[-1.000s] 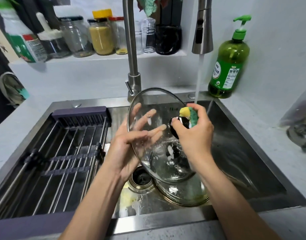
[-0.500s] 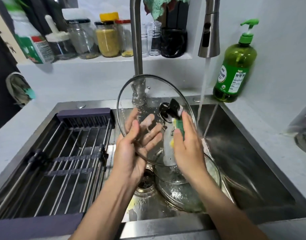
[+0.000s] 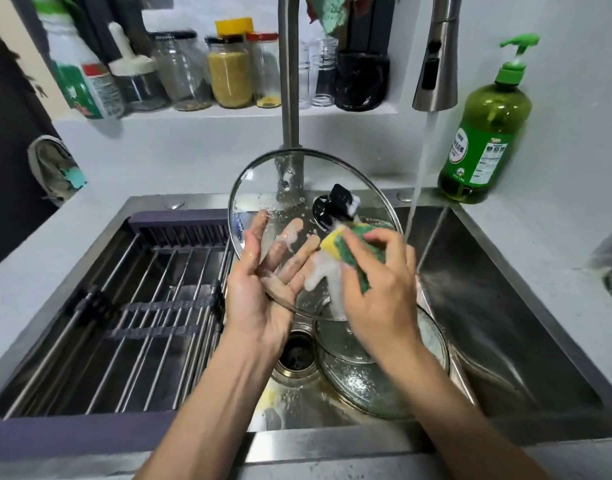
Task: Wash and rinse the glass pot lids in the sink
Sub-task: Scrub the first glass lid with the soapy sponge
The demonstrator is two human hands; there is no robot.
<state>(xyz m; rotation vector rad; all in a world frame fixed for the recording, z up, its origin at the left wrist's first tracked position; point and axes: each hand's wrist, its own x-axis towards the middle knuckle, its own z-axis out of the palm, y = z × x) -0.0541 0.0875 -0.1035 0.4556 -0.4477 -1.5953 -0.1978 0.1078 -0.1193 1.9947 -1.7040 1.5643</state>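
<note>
Left hand (image 3: 259, 289) is propping the lid (image 3: 297, 188) flat-fingered; right hand (image 3: 377, 285), clutching the sponge (image 3: 346, 251), should be scrubbing firmly around the knob (image 3: 335, 206).

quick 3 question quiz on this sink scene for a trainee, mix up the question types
1. True or false: the right hand grips a yellow and green sponge.
2. Where does the water stream fall? A) onto the held glass lid B) past the lid's right edge, into the sink C) onto the drying rack
3. Fill in: a second glass lid lies on the sink floor next to the ____.

Key
1. True.
2. B. The stream runs to the right of the held lid, which the left hand supports from behind with spread fingers.
3. Drain.
</note>
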